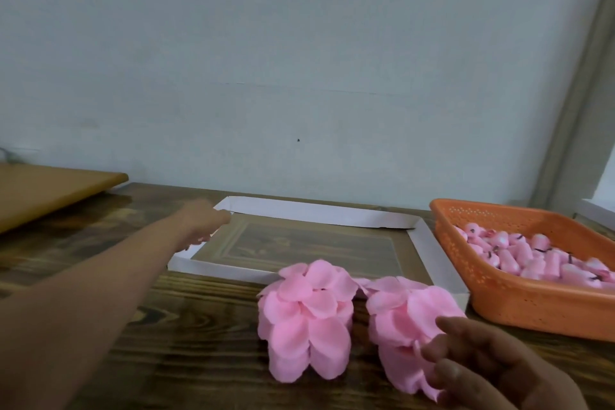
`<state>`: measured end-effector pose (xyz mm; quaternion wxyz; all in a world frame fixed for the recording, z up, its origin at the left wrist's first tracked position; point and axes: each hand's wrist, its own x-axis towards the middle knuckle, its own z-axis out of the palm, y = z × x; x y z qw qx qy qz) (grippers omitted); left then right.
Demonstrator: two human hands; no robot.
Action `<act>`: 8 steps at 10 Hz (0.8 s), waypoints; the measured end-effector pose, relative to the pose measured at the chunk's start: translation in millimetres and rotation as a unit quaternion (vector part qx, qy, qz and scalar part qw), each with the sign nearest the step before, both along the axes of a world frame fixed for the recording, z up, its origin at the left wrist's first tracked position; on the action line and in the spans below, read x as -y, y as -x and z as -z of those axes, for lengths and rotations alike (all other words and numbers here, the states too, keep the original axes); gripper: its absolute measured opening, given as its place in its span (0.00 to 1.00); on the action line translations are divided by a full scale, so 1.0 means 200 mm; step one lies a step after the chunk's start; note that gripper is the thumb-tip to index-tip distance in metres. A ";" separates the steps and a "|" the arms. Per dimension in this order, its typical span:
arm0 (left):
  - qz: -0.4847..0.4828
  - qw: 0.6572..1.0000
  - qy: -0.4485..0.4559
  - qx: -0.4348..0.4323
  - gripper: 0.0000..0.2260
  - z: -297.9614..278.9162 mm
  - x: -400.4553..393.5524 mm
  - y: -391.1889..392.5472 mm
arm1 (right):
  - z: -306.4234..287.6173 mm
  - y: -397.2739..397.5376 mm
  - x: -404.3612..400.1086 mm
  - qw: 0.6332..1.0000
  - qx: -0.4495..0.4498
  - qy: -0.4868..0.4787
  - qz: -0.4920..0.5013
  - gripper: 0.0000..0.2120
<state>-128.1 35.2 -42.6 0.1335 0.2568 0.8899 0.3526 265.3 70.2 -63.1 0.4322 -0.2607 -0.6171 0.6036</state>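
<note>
Tabletop [199,326]: white tray [299,210] at 12 o'clock; petal piles [306,316] at 6. Left hand [203,220] curled at the tray's 10 o'clock corner, grasp unclear; right hand [492,366] relaxed, fingers apart, at 4. I'd pull the tray slowly, sparing the piles.

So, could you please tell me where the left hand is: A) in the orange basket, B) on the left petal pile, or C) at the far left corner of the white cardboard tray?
C: the left hand is at the far left corner of the white cardboard tray, apart from the orange basket.
</note>
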 end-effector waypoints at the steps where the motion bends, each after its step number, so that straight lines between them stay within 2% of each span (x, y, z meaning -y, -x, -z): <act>1: 0.024 0.995 0.096 0.011 0.09 0.05 -0.03 0.00 | 0.00 0.00 -0.02 1.000 0.001 -0.005 -0.002 0.48; 2: 0.029 0.981 0.190 -0.036 0.11 0.10 -0.06 -0.03 | -0.01 0.02 -0.05 1.000 0.002 -0.016 -0.012 0.43; 3: 0.014 0.942 0.305 -0.140 0.14 0.13 -0.10 -0.04 | -0.03 0.05 -0.05 0.999 -0.012 -0.022 -0.026 0.35; 4: 0.008 0.913 0.368 -0.177 0.15 0.14 -0.11 -0.03 | -0.03 0.07 -0.05 0.998 -0.020 -0.055 -0.013 0.34; 6: 0.019 0.884 0.392 -0.255 0.17 0.18 -0.09 0.02 | -0.03 0.09 -0.06 0.996 -0.024 -0.083 -0.007 0.33; 8: -0.028 0.880 0.396 -0.259 0.24 0.23 -0.07 0.04 | -0.02 0.08 -0.05 0.995 -0.017 -0.096 0.001 0.32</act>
